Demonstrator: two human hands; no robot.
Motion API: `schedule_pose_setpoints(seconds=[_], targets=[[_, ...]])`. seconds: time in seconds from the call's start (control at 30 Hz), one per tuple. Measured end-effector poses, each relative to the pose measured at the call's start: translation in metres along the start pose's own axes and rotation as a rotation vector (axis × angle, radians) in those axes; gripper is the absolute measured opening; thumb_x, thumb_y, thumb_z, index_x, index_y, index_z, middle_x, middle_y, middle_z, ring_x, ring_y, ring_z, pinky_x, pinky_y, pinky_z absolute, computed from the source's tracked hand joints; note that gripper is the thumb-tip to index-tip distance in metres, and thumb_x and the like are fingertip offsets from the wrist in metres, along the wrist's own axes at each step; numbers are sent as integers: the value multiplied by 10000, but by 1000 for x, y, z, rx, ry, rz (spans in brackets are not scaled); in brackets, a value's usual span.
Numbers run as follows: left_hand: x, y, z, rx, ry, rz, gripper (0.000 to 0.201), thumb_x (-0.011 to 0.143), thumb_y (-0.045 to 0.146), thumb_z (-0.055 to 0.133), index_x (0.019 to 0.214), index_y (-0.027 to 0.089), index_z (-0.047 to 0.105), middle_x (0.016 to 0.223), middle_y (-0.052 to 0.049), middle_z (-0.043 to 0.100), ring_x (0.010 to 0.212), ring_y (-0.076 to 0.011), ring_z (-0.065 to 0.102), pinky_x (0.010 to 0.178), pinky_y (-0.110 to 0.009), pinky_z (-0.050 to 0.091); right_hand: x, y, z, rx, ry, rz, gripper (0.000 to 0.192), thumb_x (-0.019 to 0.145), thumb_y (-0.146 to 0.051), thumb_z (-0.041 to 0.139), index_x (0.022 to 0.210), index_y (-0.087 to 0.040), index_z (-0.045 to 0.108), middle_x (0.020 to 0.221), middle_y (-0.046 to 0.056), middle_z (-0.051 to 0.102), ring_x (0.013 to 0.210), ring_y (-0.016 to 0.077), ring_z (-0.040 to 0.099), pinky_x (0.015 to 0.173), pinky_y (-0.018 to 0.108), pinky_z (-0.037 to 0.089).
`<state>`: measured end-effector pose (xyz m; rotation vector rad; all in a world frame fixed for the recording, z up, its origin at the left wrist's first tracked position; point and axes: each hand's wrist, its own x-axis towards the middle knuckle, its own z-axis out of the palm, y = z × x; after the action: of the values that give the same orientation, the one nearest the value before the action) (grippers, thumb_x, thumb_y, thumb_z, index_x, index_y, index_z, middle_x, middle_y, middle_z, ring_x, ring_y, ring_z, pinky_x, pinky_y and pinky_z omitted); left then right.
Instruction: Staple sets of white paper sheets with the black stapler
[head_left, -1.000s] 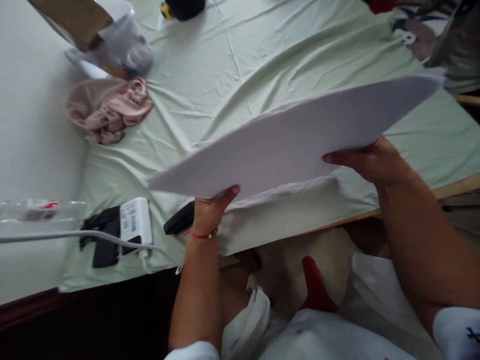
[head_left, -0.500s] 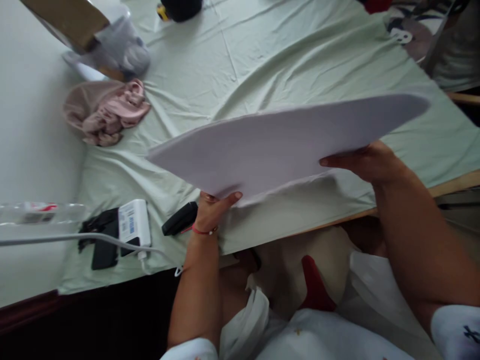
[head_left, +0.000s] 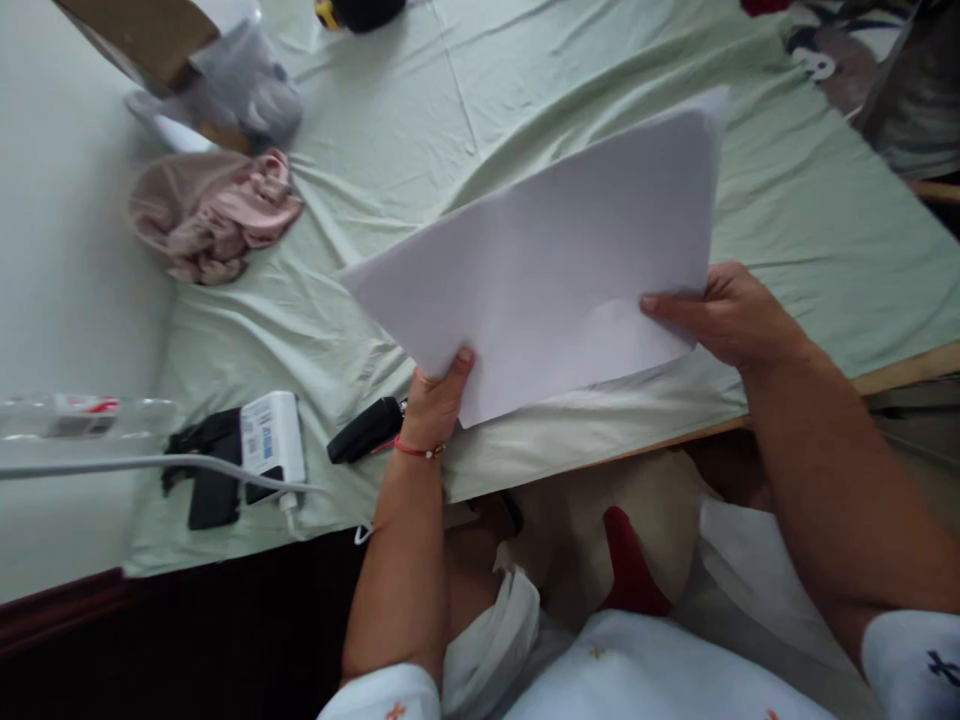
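A stack of white paper (head_left: 570,250) is held up above the cloth-covered surface, tilted with its right side farther away. My left hand (head_left: 439,400), a red string bracelet at its wrist, grips the lower left edge with the thumb on top. On the right edge, my right hand (head_left: 731,310) is closed in the same way, its thumb lying flat on the upper sheet. Both hands' other fingers are mostly hidden beneath the paper. Just left of my left hand lies a black oblong object (head_left: 366,430).
Pale green cloth (head_left: 390,150) covers the surface, wrinkled in places. Along the left are a pink cloth (head_left: 247,215), a clear plastic bag (head_left: 247,90), a white power strip (head_left: 274,440) with a grey cable (head_left: 150,462), and a clear bottle (head_left: 82,418). A red object (head_left: 630,565) shows below the edge.
The paper, bowed and seen at a shallow angle before, is now flatter and shows more of its face. Its far right end has swung inward. Both hands keep their hold.
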<state>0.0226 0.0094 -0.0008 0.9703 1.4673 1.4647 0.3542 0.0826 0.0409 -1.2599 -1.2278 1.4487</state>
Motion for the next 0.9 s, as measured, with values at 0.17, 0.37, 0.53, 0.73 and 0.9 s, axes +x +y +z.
schedule_pose_setpoints(seconds=[0.17,0.37,0.53,0.73,0.9], targets=[[-4,5,5,-107,-46,-134,640,633,634,977,1130,273,797,1178,-84,814,1215,-301,735,1145,-459,576,-2,-2,0,106,40,32,198,681,-261,973,736,-156,815,775,43,775,656,128,649,596,243,537],[-5,5,-3,-56,4,0,501,727,572,947,1115,290,800,1106,-68,824,1146,-274,761,1118,-434,591,-3,-2,-1,101,-44,69,215,658,-249,982,805,-181,841,890,52,820,756,175,703,711,298,614],[-5,1,-25,181,27,214,449,762,507,926,1091,234,787,1060,-76,801,1230,-281,713,1236,-440,466,-3,-2,-2,22,43,-168,323,573,-170,1007,834,-193,818,960,22,803,904,188,691,878,320,601],[0,-7,-30,419,-51,268,464,681,573,927,953,230,773,954,-90,787,1086,-310,737,1159,-491,519,1,2,-8,-128,10,-201,408,578,-212,1001,929,-183,795,987,37,779,925,217,671,888,363,596],[3,-9,-29,561,-103,342,433,808,609,804,999,222,766,994,-97,797,1088,-310,739,1158,-526,521,4,4,-9,-289,45,-160,400,608,-271,963,927,-163,748,995,52,768,959,259,683,956,448,595]])
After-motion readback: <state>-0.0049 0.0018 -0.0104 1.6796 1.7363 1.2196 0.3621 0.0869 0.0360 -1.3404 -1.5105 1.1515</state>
